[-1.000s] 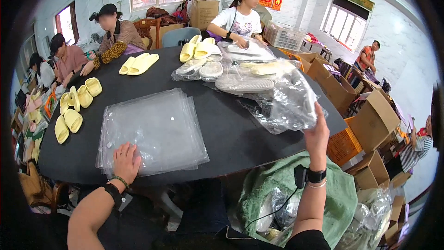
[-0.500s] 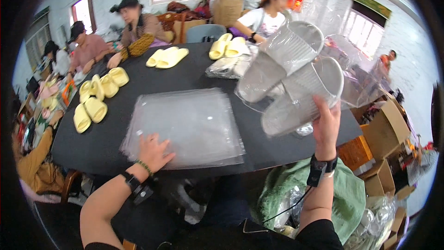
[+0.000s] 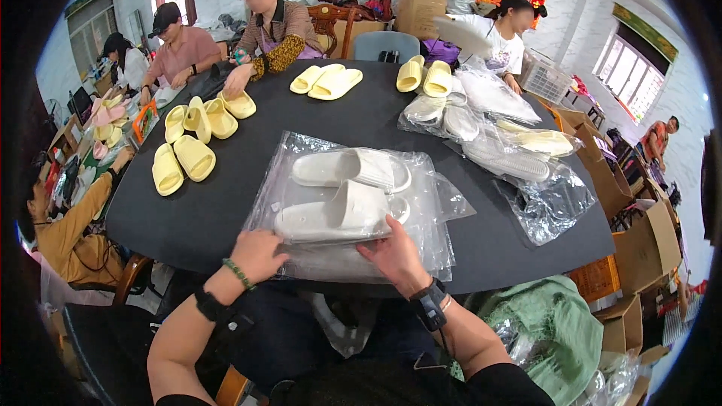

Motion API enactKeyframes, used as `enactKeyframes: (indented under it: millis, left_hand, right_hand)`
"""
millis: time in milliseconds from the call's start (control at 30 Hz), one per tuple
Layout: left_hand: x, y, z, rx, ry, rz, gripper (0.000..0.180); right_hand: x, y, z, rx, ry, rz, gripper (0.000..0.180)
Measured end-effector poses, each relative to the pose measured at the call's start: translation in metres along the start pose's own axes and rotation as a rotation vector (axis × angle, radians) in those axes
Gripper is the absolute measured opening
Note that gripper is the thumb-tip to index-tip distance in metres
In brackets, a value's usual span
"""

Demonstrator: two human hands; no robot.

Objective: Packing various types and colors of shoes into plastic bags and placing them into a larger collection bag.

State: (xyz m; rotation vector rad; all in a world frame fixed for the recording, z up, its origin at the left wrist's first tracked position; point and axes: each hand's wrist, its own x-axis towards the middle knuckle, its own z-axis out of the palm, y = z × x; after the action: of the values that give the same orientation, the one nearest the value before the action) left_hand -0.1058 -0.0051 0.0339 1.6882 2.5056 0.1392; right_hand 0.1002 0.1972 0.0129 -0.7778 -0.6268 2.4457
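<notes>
Pale grey slipper pair lies flat on the stack of clear bags, just beyond both hands, heels left, toes right. Clear film around the pair, loose flap sticking out at the right. Right hand: touching the near side of the near slipper toward the toe, index finger up against it, thumb low along the film; can't tell if it's actually gripping. Left hand: at the near left corner of the stack, fingertips right by the near slipper's heel; can't tell whether it pinches the film or just rests.

Vs half a second ago: pair was up in the air over the right side, gripped by the right hand; now down on the bags. Left hand was spread on the stack, now over by the heel. Co-worker's hand now on the end one of the yellow slippers, was just short of it.

Containers: bagged slippers piled at the right of the black worktop, pale pairs inside clear plastic. Green sack below, open, clear plastic and pale items in it, kinds unclear. Orange crate and cardboard box beside; contents not readable. White basket at the back, contents unclear.
</notes>
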Motion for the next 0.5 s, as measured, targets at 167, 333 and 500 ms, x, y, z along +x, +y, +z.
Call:
enactKeyframes:
  millis: [167, 333, 500]
  left_hand:
    - [-0.008, -0.016, -0.042, -0.396, 0.169, -0.197, 0.041]
    - [0.046, -0.039, -0.035, -0.939, 0.277, -0.407, 0.059]
    - [0.071, -0.042, -0.061, -1.346, 0.06, -0.499, 0.06]
  right_hand:
    - [0.005, -0.016, -0.001, 0.069, -0.106, 0.143, 0.045]
    - [0.005, -0.012, 0.028, 0.283, -0.091, 0.13, 0.039]
    - [0.018, 0.032, 0.017, 0.364, -0.296, 0.096, 0.04]
